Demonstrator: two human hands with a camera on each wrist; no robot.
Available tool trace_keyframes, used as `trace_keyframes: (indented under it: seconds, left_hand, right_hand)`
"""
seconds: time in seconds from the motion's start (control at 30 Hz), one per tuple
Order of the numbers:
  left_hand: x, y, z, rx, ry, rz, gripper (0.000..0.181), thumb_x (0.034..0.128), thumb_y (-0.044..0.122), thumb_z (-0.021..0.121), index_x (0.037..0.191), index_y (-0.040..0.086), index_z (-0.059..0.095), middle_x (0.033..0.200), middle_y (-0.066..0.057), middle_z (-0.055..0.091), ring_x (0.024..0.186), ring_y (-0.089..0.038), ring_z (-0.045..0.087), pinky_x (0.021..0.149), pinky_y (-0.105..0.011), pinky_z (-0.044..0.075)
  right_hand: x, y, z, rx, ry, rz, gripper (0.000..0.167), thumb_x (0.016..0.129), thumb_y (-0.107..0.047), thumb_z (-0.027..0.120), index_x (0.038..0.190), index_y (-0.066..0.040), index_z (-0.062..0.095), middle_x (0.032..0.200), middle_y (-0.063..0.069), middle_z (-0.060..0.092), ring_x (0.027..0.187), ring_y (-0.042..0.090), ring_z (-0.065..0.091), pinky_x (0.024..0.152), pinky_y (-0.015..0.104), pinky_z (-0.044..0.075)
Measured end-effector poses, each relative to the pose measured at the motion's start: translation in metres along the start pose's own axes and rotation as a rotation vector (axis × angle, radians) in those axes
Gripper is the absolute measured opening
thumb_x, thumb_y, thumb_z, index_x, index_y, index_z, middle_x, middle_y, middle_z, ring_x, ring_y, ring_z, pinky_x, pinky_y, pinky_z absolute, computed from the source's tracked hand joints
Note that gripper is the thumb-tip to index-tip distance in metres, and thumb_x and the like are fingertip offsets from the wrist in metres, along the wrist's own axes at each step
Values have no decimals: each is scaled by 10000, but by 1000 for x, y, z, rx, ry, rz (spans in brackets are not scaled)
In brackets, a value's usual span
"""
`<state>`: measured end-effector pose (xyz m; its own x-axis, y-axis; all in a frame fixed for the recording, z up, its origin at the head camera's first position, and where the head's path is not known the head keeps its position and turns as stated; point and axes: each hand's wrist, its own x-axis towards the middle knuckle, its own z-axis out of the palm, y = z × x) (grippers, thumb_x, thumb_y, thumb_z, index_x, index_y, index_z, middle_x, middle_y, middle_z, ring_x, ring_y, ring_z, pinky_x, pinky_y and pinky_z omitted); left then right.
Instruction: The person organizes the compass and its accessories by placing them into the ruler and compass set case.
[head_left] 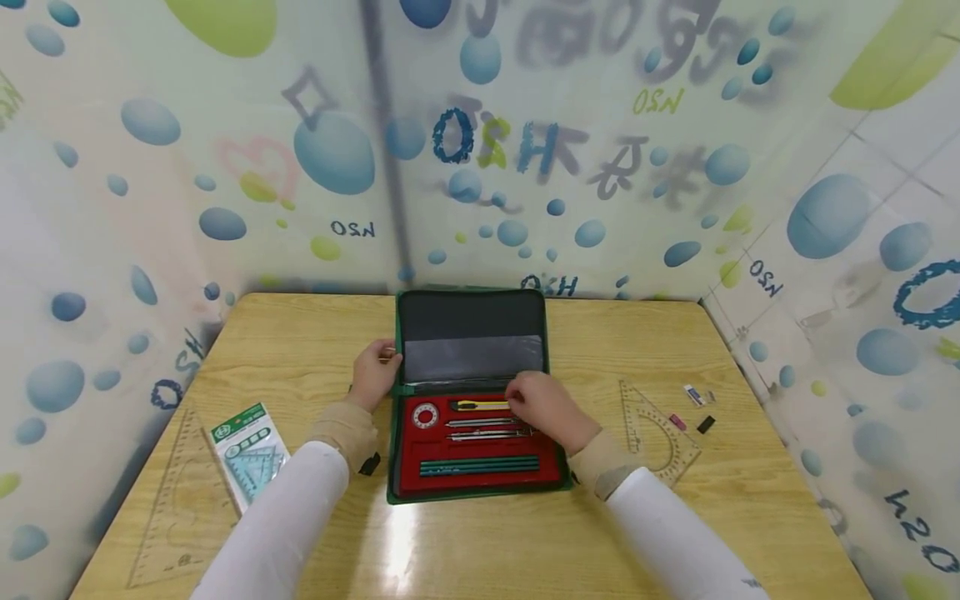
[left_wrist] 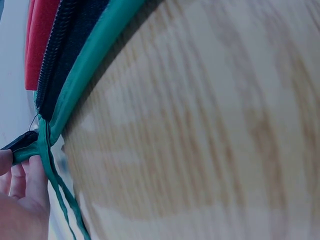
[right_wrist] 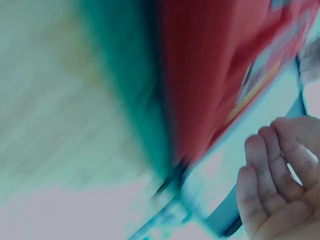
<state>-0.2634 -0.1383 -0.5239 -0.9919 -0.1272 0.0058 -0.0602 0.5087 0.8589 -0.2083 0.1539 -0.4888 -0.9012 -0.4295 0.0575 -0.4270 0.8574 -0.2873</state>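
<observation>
A green-edged zip case (head_left: pixel 471 500) lies unfolded, its black lid (head_left: pixel 472 315) at the back. The left hand (head_left: pixel 373 375) pinches the lid's left edge; in the left wrist view its thumb and fingers (left_wrist: pixel 22 200) are around the green trim (left_wrist: pixel 31 150). Set in the red tray (head_left: pixel 480 487) are a white ring-shaped piece (head_left: pixel 425 416), a yellow cutter (head_left: pixel 476 406), metal drawing instruments (head_left: pixel 483 435) and dark green pencils (head_left: pixel 480 466). Above the cutter's right end is the right hand (head_left: pixel 551 408); the right wrist view shows its fingers (right_wrist: pixel 265 170) loosely bent, nothing visible in them.
Left on the wooden table (head_left: pixel 300 321) lie a clear set square (head_left: pixel 183 500) and a packet of rulers (head_left: pixel 251 454). To the right are another clear set square (head_left: pixel 637 417), an eraser (head_left: pixel 694 395), a pink piece (head_left: pixel 678 422) and a black piece (head_left: pixel 706 424). A patterned wall stands behind.
</observation>
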Motion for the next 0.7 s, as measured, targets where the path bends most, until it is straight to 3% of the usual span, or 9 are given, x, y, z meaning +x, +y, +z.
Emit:
trace_keyframes:
  seconds: [0.2, 0.43, 0.57, 0.7]
  left_hand:
    - [-1, 1, -1, 4, -7, 1, 314, 948, 66, 532, 1247, -28, 543, 1129, -246, 592, 1065, -366, 566, 885, -456, 480]
    - [-2, 3, -2, 7, -13, 0, 325, 948, 69, 533, 1258, -30, 535, 1134, -238, 588, 1078, -358, 560, 890, -449, 479]
    - [-3, 4, -2, 11, -17, 2, 324, 949, 69, 532, 1257, -33, 534, 1136, -241, 588, 1079, -361, 560, 888, -454, 480]
    - [-3, 4, -1, 1, -18, 3, 321, 950, 66, 531, 1255, -33, 536, 1139, -243, 586, 1079, -361, 559, 888, -455, 480]
  right_hand:
    - [-7, 72, -24, 65, 151, 270, 109, 856, -101, 632, 904, -42, 709, 863, 95, 679, 769, 223, 617, 700, 387, 520]
    - [-44, 151, -39, 115, 139, 556, 321, 888, -88, 516, 1167, 55, 588, 1071, 268, 590, 896, 391, 573, 695, 484, 486]
    - [-67, 178, -44, 79, 125, 706, 417, 899, -123, 497, 1261, 83, 479, 1181, 357, 448, 1014, 517, 451, 748, 563, 445]
    - [-82, 189, -53, 18, 111, 815, 470, 847, -171, 536, 1208, 125, 476, 1135, 395, 428, 1016, 560, 431, 744, 608, 431]
